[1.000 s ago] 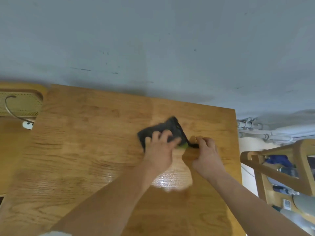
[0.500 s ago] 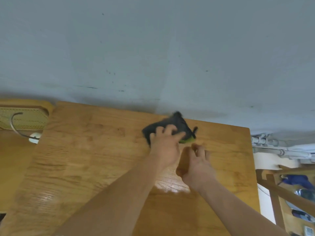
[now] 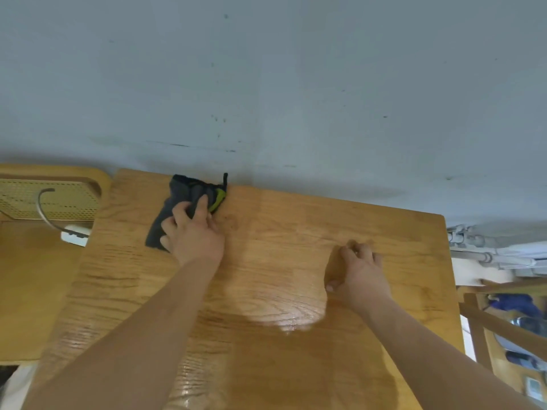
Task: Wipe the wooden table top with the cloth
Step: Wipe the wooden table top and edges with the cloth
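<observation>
A dark grey cloth [image 3: 180,199] with a yellow-green patch lies at the far left corner of the wooden table top [image 3: 281,241], close to the wall. My left hand [image 3: 194,232] presses flat on the cloth, fingers spread over it. My right hand [image 3: 359,270] rests on the bare wood to the right of centre, fingers curled down against the surface, holding nothing. A glossy patch reflects light on the wood between my forearms.
A grey-blue wall [image 3: 296,84] runs along the table's far edge. To the left stands a lower wooden piece with a perforated panel [image 3: 50,199] and a white plug with a cable [image 3: 74,233]. At the right are white pipes [image 3: 488,255] and a wooden frame [image 3: 509,327].
My left hand has slid the cloth leftward along the far edge to the far left corner. My right hand let go of the cloth and now sits apart on the wood.
</observation>
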`<move>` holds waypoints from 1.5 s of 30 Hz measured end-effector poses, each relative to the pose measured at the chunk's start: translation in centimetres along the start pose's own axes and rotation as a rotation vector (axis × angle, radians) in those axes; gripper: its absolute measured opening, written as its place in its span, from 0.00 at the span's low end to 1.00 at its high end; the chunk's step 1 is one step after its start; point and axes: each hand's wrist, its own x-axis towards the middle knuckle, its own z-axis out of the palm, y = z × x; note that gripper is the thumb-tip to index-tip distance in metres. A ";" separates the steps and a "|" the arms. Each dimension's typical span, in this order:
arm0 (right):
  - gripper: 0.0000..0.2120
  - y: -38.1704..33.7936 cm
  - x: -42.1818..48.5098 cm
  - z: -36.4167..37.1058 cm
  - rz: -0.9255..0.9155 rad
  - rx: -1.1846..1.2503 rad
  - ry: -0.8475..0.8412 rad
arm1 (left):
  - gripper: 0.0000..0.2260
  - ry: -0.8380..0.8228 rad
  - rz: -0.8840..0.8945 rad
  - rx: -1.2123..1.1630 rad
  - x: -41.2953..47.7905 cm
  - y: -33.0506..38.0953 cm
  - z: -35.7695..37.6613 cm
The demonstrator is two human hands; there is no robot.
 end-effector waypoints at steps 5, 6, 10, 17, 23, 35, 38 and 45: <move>0.29 1.5 -1.8 -0.8 -0.021 0.328 0.008 | 0.24 -0.138 0.531 0.053 -8.3 3.7 0.6; 0.25 2.0 -2.2 -1.1 -0.021 0.426 0.022 | 0.25 -0.203 0.803 0.091 -9.6 4.0 0.8; 0.21 4.3 -4.8 -1.4 0.015 0.492 0.131 | 0.25 -0.344 1.334 0.233 -7.7 6.8 0.9; 0.17 5.1 -8.7 1.1 0.101 0.653 0.146 | 0.33 -0.412 0.892 0.195 -15.6 13.3 1.8; 0.16 2.4 -9.3 1.5 0.074 0.578 0.113 | 0.23 -0.522 1.579 0.151 -14.1 4.1 0.1; 0.19 -14.0 -10.4 5.2 -0.288 0.275 -0.124 | 0.23 -0.267 0.924 -0.003 -13.4 -16.3 -3.8; 0.25 -17.6 -10.3 5.6 -0.315 0.134 -0.163 | 0.23 -0.383 1.258 0.047 -9.3 -21.1 -5.9; 0.45 -23.8 -9.0 6.2 -0.320 -0.166 -0.025 | 0.23 -0.141 0.455 -0.044 -4.6 -21.3 -6.0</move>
